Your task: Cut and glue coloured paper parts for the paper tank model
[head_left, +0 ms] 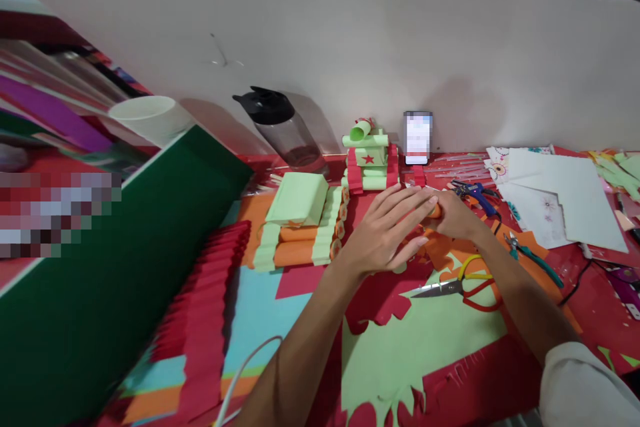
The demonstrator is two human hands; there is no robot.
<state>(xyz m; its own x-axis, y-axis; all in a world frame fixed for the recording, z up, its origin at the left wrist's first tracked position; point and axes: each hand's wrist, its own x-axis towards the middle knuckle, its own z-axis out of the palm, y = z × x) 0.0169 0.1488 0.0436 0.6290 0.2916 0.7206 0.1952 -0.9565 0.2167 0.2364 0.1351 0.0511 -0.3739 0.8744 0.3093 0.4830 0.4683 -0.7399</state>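
My left hand [387, 230] is palm down with its fingers stretched out, the tips reaching over my right hand. Partly curled, my right hand [456, 215] pinches a small orange paper piece [436, 211], mostly hidden by the fingers. Beyond my hands stands a small green and red paper tank [369, 160] with a star on its front. To the left is a larger orange and green paper model [296, 250] of rolled tubes, a green paper box [298, 199] on top. Scissors [457, 287] with yellow and red handles lie open below my right hand on green paper [425, 347].
A phone [418, 139] leans on the white wall. A dark-lidded bottle [285, 130] and a white cup [150, 117] stand left, near a dark green board [120, 267]. Pleated red paper [207, 327] lies beside it. A blue glue gun [480, 197], pliers [535, 260] and white sheets [560, 193] lie right.
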